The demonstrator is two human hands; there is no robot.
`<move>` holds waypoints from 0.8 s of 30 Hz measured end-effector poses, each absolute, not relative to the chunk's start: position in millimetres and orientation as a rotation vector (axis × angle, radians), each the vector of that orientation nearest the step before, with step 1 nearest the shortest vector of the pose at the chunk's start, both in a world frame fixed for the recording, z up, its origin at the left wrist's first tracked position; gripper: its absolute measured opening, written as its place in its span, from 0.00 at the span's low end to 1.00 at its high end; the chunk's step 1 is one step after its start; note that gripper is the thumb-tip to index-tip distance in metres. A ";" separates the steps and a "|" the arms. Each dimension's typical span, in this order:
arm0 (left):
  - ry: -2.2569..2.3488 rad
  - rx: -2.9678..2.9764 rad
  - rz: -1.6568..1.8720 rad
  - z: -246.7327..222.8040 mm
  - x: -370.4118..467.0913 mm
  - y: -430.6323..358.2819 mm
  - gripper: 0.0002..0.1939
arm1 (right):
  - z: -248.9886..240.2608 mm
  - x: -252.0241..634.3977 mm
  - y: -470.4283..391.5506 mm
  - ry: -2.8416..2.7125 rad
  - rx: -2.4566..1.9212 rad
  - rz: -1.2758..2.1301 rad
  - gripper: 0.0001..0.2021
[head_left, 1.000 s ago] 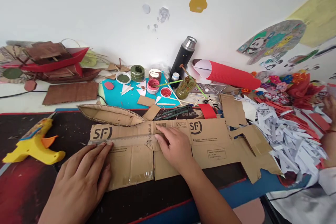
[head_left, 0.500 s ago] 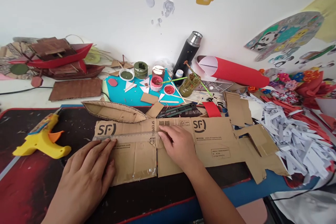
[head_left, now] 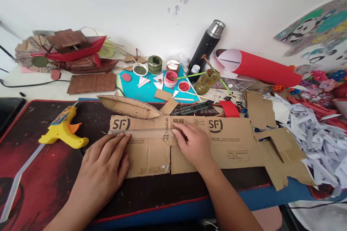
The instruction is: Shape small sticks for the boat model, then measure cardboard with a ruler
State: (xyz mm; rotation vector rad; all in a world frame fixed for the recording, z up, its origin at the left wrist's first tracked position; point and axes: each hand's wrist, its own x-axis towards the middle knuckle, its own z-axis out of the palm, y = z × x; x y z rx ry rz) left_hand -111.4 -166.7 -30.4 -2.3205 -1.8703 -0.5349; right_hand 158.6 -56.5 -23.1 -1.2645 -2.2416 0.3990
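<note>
Ruler (head_left: 141, 132) positioned flat across flattened cardboard (head_left: 230, 144) on counter (head_left: 40, 158), pinned by left hand (head_left: 104, 168) and right hand (head_left: 193, 146), fingers extended, pressing; no marked line or cut visible.

Bright, even daylight; bowed edges

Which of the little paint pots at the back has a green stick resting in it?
The red paint pot on the blue sheet: a green stick leans out of it to the right. The green pot and the brown pot behind hold none.
</note>
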 end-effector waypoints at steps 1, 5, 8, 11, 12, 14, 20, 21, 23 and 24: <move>-1.869 -2.324 -0.530 -30.0 -111.1 -166.7 0.31 | -23.1 158.7 -56.6 -2.243 -1.262 0.397 0.14; -1.866 -2.321 -0.526 -29.1 -110.7 -166.7 0.30 | -22.8 159.2 -56.4 -2.247 -1.249 0.387 0.14; -1.862 -2.319 -0.527 -28.4 -110.7 -166.5 0.30 | -22.7 159.7 -55.9 -2.256 -1.255 0.397 0.14; -1.864 -2.326 -0.522 -27.5 -110.5 -166.2 0.30 | -22.8 159.8 -55.5 -2.265 -1.257 0.407 0.14; -1.864 -2.327 -0.521 -27.4 -110.3 -166.2 0.29 | -22.8 159.8 -55.4 -2.266 -1.254 0.407 0.14; -1.867 -2.327 -0.523 -27.3 -110.2 -166.3 0.29 | -22.8 159.6 -55.4 -2.267 -1.251 0.403 0.15; -1.892 -2.335 -0.532 -28.8 -110.9 -167.4 0.28 | -21.7 159.6 -55.6 -2.252 -1.267 0.433 0.14; -1.890 -2.334 -0.533 -29.1 -111.0 -167.5 0.28 | -21.2 160.0 -55.6 -2.238 -1.261 0.447 0.14; -1.886 -2.331 -0.527 -29.6 -111.2 -167.7 0.27 | -19.9 161.0 -55.3 -2.194 -1.250 0.490 0.13; -1.885 -2.329 -0.523 -29.7 -111.3 -167.8 0.27 | -19.2 161.6 -55.2 -2.166 -1.246 0.516 0.13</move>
